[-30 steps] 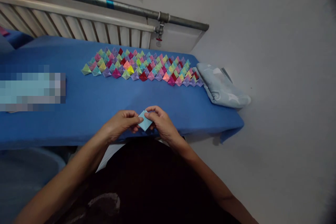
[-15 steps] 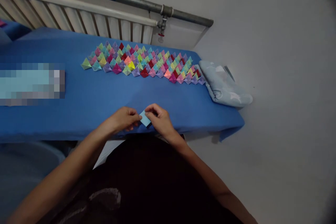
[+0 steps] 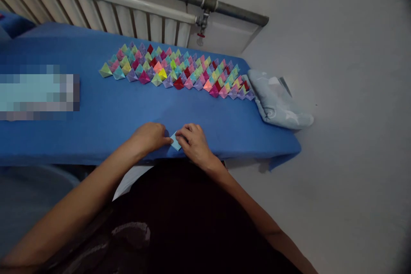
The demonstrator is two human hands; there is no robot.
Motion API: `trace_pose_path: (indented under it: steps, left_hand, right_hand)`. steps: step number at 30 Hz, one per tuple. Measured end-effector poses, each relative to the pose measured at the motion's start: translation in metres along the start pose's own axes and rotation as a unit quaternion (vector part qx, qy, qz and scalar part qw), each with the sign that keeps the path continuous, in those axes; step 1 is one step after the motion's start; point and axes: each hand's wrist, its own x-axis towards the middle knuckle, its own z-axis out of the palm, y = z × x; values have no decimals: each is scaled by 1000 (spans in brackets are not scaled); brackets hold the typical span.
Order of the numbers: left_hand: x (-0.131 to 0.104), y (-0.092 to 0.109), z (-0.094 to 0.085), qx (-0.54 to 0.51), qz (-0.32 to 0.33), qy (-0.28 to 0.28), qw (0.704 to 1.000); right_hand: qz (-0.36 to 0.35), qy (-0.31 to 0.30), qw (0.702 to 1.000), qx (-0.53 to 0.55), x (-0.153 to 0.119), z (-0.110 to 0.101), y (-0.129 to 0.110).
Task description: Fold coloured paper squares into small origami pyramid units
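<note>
Just below frame centre, the left hand (image 3: 151, 138) and right hand (image 3: 194, 144) pinch a light-blue folded paper square (image 3: 175, 143).

Blue-draped table (image 3: 128, 107), folded paper pieces (image 3: 178, 83) in rows (many colours), pale cloth bundle (image 3: 279, 105) — right end

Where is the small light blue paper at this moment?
In the head view, the light blue paper is left of centre, between the left hand and right hand, close to the near edge of the blue cloth.
</note>
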Motion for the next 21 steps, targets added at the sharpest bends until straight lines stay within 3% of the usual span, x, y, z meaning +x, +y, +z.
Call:
trace_pose_path:
  steps: [3,5,7,14,21]
  left_hand:
    - [-5,-6,5,57,152,54,985]
    - [-8,-11,10,101,265,51,958]
    - [-12,-18,14,131,321,42,937]
    - [-27,-31,20,130,371,97,914]
    - [-29,-32,23,171,401,140,889]
  right_hand:
    - [-26,-8,999,29,-3,-2,4]
    - [-47,-11,998,41,-7,-5,5]
    - [-63,-8,997,47,-13,-8,6]
    - [-55,-6,998,-7,-32,-15,4]
    - [-35,-11,999,-20,-30,-13,5]
